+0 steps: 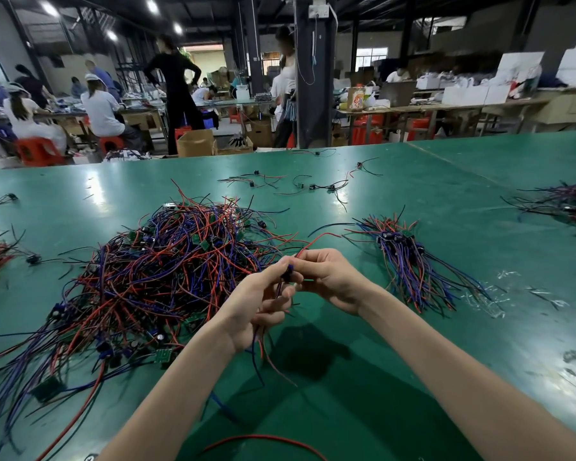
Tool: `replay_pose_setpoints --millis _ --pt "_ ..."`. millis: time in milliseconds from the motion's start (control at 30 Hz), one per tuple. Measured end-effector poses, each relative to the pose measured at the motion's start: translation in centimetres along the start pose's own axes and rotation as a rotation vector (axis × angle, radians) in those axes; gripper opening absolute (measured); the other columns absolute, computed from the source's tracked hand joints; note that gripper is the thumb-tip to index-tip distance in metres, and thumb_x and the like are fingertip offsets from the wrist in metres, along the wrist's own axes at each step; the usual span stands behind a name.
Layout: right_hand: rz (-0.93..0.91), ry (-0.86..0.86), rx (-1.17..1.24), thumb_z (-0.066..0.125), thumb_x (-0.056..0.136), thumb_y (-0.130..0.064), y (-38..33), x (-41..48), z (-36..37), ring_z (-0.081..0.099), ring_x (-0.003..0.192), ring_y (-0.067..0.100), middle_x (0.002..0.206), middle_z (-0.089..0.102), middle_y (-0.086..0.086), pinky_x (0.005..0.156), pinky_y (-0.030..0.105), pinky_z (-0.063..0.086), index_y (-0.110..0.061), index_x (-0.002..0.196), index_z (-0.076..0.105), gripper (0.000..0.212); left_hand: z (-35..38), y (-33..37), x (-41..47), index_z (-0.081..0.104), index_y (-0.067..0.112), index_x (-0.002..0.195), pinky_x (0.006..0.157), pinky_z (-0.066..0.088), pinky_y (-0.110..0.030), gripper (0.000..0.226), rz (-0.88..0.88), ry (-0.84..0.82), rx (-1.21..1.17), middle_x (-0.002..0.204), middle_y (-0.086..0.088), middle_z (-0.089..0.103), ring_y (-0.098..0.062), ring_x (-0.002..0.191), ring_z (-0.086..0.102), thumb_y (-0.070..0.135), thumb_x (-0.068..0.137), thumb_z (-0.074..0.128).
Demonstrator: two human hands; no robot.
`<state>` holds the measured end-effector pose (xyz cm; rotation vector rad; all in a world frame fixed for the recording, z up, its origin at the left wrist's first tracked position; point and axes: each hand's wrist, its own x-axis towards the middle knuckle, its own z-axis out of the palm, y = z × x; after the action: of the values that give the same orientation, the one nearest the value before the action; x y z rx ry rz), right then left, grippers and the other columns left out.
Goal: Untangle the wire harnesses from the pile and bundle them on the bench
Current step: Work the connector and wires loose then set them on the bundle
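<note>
The green bench [396, 201] carries the tangled pile [167, 271] of red, blue and black wire harnesses. Right of the pile, well apart, lies a sorted bundle [409, 257]. Just off the pile's right edge, the left hand [260, 307] and right hand [330, 277] both pinch one harness [289, 271] with curled fingers, and its wires dangle below.

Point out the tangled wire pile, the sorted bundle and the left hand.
tangled wire pile [167, 261], head view, middle of the heap
sorted bundle [406, 257], head view, its gathered middle
left hand [258, 306], head view, back of hand, gripping a harness [289, 271]
</note>
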<state>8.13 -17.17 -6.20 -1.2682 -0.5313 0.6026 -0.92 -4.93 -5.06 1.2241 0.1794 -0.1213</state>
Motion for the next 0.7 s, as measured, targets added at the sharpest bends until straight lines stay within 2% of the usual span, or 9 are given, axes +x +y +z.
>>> replay_pose_setpoints --millis 100,167,233,333,433,600,700 --pt "0.04 0.018 -0.005 0.058 0.089 -0.007 -0.1 0.0 -0.1 0.054 0.058 0.012 0.056 0.058 0.001 0.065 0.026 0.044 -0.004 0.072 0.059 0.018 0.1 -0.2 0.2 0.058 0.007 0.09 0.027 0.014 -0.011 0.029 0.011 0.047 0.013 0.052 0.002 0.044 -0.001 0.034 0.023 0.032 0.097 0.047" --pt "0.092 0.012 -0.018 0.057 0.091 -0.007 -0.2 0.1 -0.1 0.056 0.062 0.013 0.068 0.061 0.008 0.07 0.029 0.045 -0.003 0.076 0.06 0.016 0.2 -0.3 0.3 0.062 0.008 0.097 0.028 0.014 -0.012 0.023 0.019 0.076 0.041 0.054 0.001 0.047 -0.001 0.035 0.023 0.027 0.098 0.048" --pt "0.141 0.0 -0.07 0.058 0.091 -0.012 -0.1 0.1 -0.1 0.051 0.065 0.019 0.078 0.055 0.014 0.072 0.032 0.045 -0.002 0.082 0.058 0.014 0.2 -0.5 0.3 0.061 0.007 0.093 0.03 0.014 -0.011 0.021 0.039 0.098 0.093 0.055 -0.001 0.05 -0.002 0.035 0.024 0.024 0.098 0.049" --pt "0.146 0.045 -0.125 0.063 0.089 -0.016 0.0 0.1 -0.1 0.047 0.055 0.016 0.066 0.048 0.009 0.062 0.026 0.046 -0.002 0.078 0.057 0.018 0.1 -0.7 0.4 0.06 0.006 0.085 0.03 0.017 -0.011 0.025 0.046 0.105 0.145 0.059 -0.004 0.057 -0.003 0.035 0.029 0.024 0.098 0.049" --pt "0.118 0.099 -0.105 0.066 0.086 -0.012 0.0 0.1 -0.2 0.05 0.047 0.012 0.056 0.053 0.005 0.052 0.021 0.047 -0.001 0.07 0.059 0.02 0.0 -0.7 0.4 0.063 0.006 0.094 0.032 0.024 -0.014 0.029 0.01 0.085 0.11 0.066 -0.006 0.061 -0.007 0.043 0.036 0.027 0.1 0.044" --pt "0.068 0.147 -0.16 0.069 0.083 -0.013 0.6 0.3 -0.1 0.047 0.054 0.013 0.059 0.051 0.006 0.053 0.021 0.041 -0.007 0.063 0.057 0.024 -0.2 -0.8 0.6 0.062 0.001 0.098 0.041 0.04 -0.019 0.036 -0.029 0.09 -0.032 0.069 -0.005 0.052 -0.01 0.051 0.043 0.025 0.103 0.035" --pt "0.033 0.148 -0.19 0.067 0.085 -0.011 0.9 0.3 0.1 0.047 0.055 0.015 0.061 0.05 0.007 0.057 0.025 0.041 -0.007 0.064 0.056 0.025 0.1 -1.0 0.7 0.063 0.003 0.096 0.045 0.047 -0.022 0.034 0.019 0.121 0.012 0.064 -0.003 0.055 -0.012 0.051 0.049 0.029 0.101 0.042"
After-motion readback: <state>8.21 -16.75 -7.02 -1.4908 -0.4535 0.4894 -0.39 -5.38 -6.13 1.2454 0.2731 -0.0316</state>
